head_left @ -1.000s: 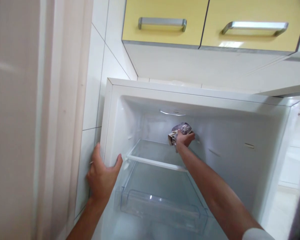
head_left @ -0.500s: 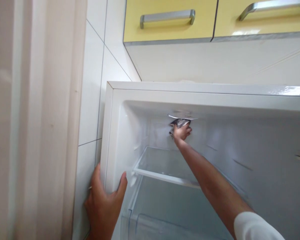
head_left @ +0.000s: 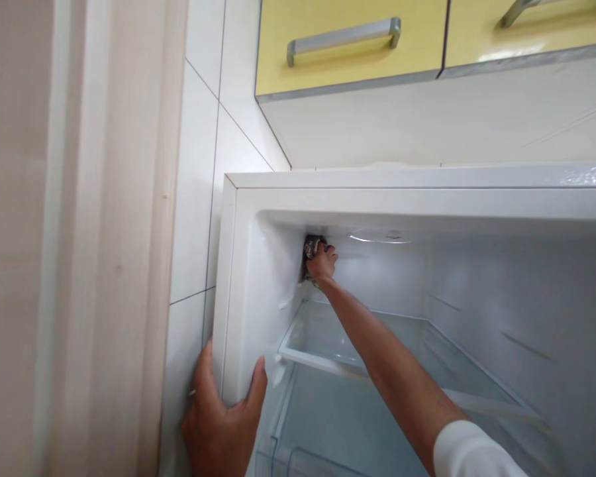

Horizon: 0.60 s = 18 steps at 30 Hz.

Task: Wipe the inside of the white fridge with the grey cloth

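Clasped round the fridge rim point(head_left: 230, 298) at seven o'clock, thumb inside, is the left hand point(head_left: 222, 430), and deeper in the right hand point(head_left: 322, 261) is clamped on a cloth point(head_left: 311, 248) high at the back, eleven o'clock from the shelf point(head_left: 322, 364).

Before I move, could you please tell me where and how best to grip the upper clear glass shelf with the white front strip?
Probably grip the shelf two-handed by its white front strip, from the open front of the white refrigerator: that edge faces outward, while walls flank the glass. The right forearm partly covers it.
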Tool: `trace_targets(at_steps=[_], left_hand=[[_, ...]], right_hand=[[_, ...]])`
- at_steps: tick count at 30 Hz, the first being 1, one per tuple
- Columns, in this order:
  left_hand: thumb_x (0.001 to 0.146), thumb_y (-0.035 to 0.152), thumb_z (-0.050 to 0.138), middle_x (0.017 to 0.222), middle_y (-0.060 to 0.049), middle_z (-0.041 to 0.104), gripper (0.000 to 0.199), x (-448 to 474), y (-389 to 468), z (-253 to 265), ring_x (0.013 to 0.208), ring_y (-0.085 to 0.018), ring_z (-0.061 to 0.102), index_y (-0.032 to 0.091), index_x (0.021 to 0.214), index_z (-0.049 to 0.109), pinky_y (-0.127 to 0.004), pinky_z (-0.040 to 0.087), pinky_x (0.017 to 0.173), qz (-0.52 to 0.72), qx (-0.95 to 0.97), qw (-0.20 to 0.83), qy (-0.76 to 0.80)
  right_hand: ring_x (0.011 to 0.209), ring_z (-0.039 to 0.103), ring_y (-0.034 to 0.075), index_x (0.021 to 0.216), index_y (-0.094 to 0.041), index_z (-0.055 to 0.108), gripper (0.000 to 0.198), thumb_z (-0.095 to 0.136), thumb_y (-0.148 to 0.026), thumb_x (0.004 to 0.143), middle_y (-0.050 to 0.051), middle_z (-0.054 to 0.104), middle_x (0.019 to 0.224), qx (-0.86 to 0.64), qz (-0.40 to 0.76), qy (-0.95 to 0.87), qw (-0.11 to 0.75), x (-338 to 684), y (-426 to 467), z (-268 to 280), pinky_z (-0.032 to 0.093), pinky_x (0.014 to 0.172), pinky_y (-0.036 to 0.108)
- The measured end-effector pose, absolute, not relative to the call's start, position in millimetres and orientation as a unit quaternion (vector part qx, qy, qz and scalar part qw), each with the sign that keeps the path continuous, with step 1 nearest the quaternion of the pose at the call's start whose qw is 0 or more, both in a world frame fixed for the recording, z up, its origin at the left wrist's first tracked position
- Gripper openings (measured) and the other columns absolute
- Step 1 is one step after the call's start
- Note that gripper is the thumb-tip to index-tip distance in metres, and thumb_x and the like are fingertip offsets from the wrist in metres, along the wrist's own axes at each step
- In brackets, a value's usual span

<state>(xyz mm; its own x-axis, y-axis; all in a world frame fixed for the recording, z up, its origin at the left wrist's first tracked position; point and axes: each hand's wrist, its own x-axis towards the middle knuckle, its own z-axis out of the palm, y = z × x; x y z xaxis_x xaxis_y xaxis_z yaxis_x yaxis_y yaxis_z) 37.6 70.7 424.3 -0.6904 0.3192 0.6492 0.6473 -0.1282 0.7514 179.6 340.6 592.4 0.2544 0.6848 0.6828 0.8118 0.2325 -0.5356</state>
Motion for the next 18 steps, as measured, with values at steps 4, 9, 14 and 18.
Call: trace_targets(at_steps=[4, 9, 14, 18], left_hand=[[0.082, 0.065, 0.066, 0.128, -0.022, 0.072, 0.081, 41, 69, 428, 0.108, -0.043, 0.073, 0.017, 0.146, 0.052, -0.058, 0.06, 0.092, -0.654, -0.37, 0.137, -0.645], [0.084, 0.061, 0.068, 0.131, -0.022, 0.071, 0.079, 42, 73, 427, 0.109, -0.04, 0.073, 0.014, 0.145, 0.053, -0.053, 0.06, 0.092, -0.666, -0.387, 0.178, -0.613], [0.087, 0.059, 0.066, 0.131, -0.026, 0.071, 0.077, 42, 74, 427, 0.108, -0.042, 0.074, 0.009, 0.144, 0.054, -0.052, 0.06, 0.088, -0.659, -0.395, 0.196, -0.61], [0.087, 0.057, 0.067, 0.132, -0.028, 0.07, 0.075, 43, 73, 429, 0.106, -0.041, 0.076, 0.008, 0.143, 0.054, -0.05, 0.06, 0.086, -0.656, -0.402, 0.209, -0.603]], right_hand=[[0.115, 0.057, 0.03, 0.151, -0.026, 0.048, 0.063, 0.059, -0.02, 0.089, 0.017, 0.047, 0.14, -0.625, -0.043, -0.649, 0.432, 195, 342, 590, 0.049, 0.094, 0.037], [0.112, 0.063, 0.029, 0.146, -0.021, 0.053, 0.063, 0.067, -0.02, 0.085, 0.017, 0.053, 0.137, -0.614, -0.042, -0.704, 0.356, 209, 330, 560, 0.052, 0.096, 0.036], [0.103, 0.069, 0.025, 0.141, -0.018, 0.057, 0.059, 0.073, -0.024, 0.085, 0.017, 0.06, 0.133, -0.605, -0.028, -0.74, 0.294, 222, 316, 537, 0.056, 0.091, 0.034], [0.1, 0.071, 0.026, 0.131, -0.016, 0.063, 0.053, 0.078, -0.025, 0.081, 0.017, 0.066, 0.129, -0.591, -0.03, -0.765, 0.254, 225, 304, 531, 0.057, 0.085, 0.033]])
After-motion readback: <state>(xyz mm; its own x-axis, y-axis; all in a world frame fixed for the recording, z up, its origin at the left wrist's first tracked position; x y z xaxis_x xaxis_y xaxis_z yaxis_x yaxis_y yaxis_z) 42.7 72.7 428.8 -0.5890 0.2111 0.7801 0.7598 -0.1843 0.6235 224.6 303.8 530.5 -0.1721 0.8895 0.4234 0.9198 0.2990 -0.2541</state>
